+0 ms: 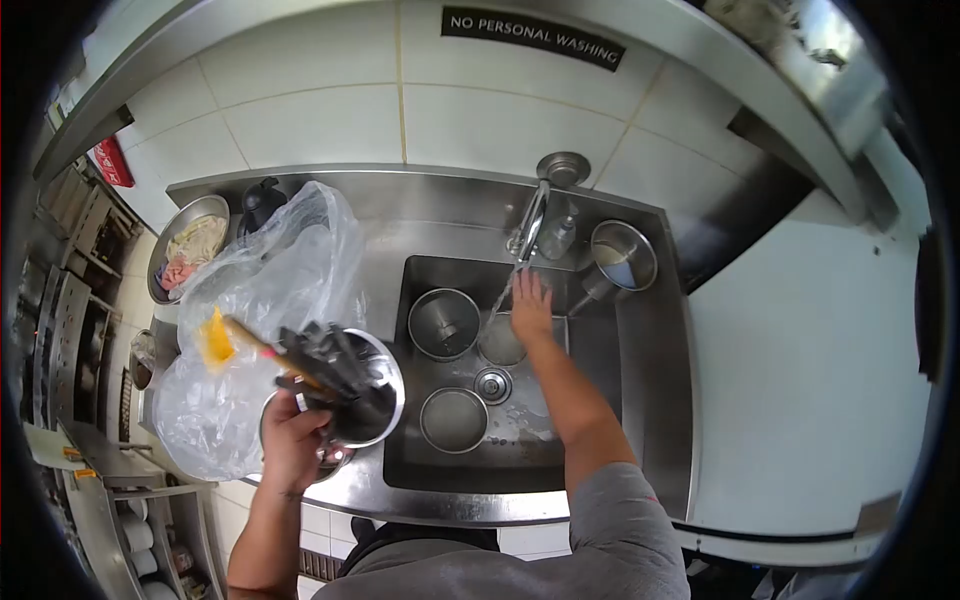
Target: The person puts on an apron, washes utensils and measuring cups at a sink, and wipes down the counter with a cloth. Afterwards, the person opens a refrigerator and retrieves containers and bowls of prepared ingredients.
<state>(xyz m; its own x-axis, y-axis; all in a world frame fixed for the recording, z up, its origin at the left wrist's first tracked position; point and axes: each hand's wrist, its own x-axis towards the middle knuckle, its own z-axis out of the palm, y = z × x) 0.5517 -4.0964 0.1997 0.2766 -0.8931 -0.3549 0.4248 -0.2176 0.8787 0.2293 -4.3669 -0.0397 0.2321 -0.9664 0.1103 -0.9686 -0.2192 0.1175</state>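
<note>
My left hand (pixel 293 432) is closed at the near-left side of a round metal container (pixel 396 398), left of the sink. Dark-handled utensils (pixel 338 368) stick up out of it, blurred, along with a wooden-handled one (pixel 300 373). My right hand (pixel 532 306) reaches under the tap (pixel 535 222) with its fingers stretched out and nothing in them. Water runs from the spout just left of those fingers. Below the right hand sits a round container (pixel 500 340), partly covered by it. Two more round metal containers, one farther back (pixel 443 322) and one nearer (pixel 454 420), stand in the sink (pixel 545 455).
A large clear plastic bag (pixel 290 260) lies on the left counter, with a metal bowl of cloths (pixel 195 245) and a black jug (pixel 262 203) behind. At the sink's back right are a clear pump bottle (pixel 557 235) and a saucepan (pixel 622 255). A shelf edge hangs overhead.
</note>
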